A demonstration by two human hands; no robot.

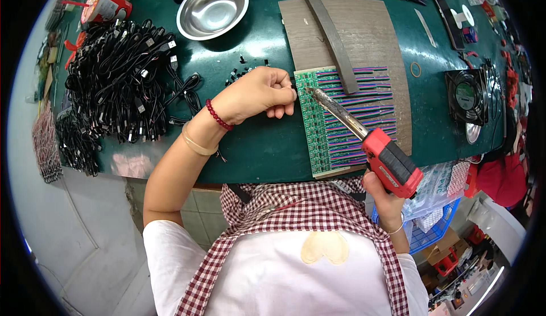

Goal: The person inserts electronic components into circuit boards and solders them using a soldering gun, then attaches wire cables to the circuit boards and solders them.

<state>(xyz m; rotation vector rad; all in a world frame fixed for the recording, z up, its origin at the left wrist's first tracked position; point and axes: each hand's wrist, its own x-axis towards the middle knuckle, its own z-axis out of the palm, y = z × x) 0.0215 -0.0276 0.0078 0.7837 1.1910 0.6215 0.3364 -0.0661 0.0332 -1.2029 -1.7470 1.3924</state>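
Observation:
My left hand (264,92) is closed in a pinch at the upper left edge of a green circuit board panel (314,131). Whatever its fingertips hold is too small or hidden to make out. In my right hand (384,201) is a red and black soldering gun (392,163), its dark tip close to the panel's upper left part, near my left fingers. Rows of thin multicoloured wires (355,129) run rightward from the panel. A flat metal bar (327,29) lies across the upper wires. Small black connectors (234,76) are scattered behind my left wrist.
Under the panel is a brown board (364,26) on the green table. A steel bowl (211,10) stands at the back, left of centre. Black cables (122,80) are heaped at left, near a red cup (105,6). A small fan (465,95) stands at right.

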